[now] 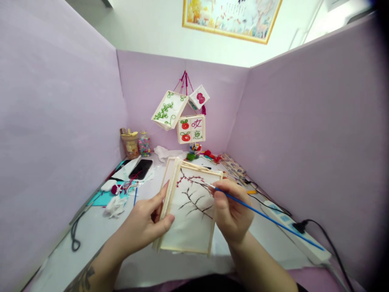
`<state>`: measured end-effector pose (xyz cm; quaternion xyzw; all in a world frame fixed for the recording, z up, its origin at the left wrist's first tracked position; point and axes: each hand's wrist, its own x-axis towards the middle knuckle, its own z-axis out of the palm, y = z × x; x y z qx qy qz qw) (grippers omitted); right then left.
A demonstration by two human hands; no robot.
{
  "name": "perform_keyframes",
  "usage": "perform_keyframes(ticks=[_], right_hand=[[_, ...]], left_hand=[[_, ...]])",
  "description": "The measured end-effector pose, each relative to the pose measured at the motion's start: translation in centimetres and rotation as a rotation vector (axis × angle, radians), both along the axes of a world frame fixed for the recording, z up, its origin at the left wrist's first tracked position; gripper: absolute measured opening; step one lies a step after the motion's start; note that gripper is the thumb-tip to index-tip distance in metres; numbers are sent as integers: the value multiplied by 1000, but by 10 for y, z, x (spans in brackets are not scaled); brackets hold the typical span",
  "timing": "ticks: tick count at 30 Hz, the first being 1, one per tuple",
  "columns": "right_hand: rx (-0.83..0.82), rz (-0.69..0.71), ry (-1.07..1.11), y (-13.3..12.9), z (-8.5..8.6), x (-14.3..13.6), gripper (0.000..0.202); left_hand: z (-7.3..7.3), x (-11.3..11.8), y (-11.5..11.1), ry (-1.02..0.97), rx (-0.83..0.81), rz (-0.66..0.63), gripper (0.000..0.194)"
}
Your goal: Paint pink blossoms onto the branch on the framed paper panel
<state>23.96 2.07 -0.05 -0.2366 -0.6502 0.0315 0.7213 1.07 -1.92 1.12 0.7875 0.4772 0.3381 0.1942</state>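
Note:
My left hand [148, 223] grips the left edge of a wood-framed paper lantern [185, 231], thumb on its front side. The lantern is tilted up over the table, its white panel facing me. Dark branches are painted on that panel, and small red blossoms dot the upper one. In my right hand [232, 211] is a thin blue paintbrush [267, 219], pinched near its ferrule. Its tip points at the upper branch near the panel's right side; whether it touches the paper I cannot tell.
Decorated lanterns [172, 109] hang at the back wall. A black phone [140, 169], crumpled tissue [115, 206] and a teal mat [103, 196] lie at left. A power strip [298, 231] with a plugged-in black cord runs along the right. Jars [131, 146] stand at the back left.

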Motion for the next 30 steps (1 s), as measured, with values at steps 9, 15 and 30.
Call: perform_keyframes(ticks=[9, 15, 30], right_hand=[[43, 27, -106, 1, 6, -2, 16], [53, -34, -120, 1, 6, -3, 14], [92, 3, -148, 3, 5, -3, 22]], left_hand=[[-7, -4, 1, -19, 23, -10, 73], [-6, -3, 0, -25, 14, -20, 72], [-7, -1, 0, -59, 19, -33, 71]])
